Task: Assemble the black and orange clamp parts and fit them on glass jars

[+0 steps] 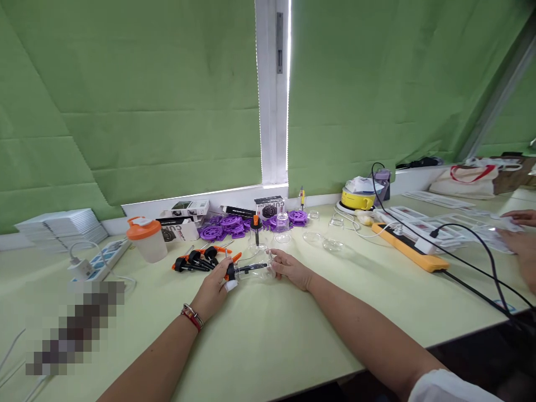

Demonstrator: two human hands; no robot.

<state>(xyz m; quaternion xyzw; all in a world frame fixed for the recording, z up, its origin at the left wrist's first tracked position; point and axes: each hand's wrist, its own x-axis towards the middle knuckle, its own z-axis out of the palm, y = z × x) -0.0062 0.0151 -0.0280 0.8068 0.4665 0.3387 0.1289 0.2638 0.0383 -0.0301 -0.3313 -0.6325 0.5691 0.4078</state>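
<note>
Over the table, a clear bottle (256, 274) lies sideways between my hands, a black tube running inside it. My left hand (212, 290) is closed around its black and orange top; a small white piece shows by the fingers, too small to name. At the base end, the fingers of my right hand (292, 269) grip the clear wall. Just behind stands another clear bottle with a black and orange top (256, 224). Several loose black and orange tops with tubes (196, 260) lie left of my left hand.
Purple plastic parts (226, 228), printed boxes (178, 230) and an orange-lidded shaker (149, 240) stand behind. Clear pieces (333, 244) lie right of them. An orange power strip (408, 248) trails black cables. At the far right are another person's hands (521, 243). A white power strip (104, 259) lies left.
</note>
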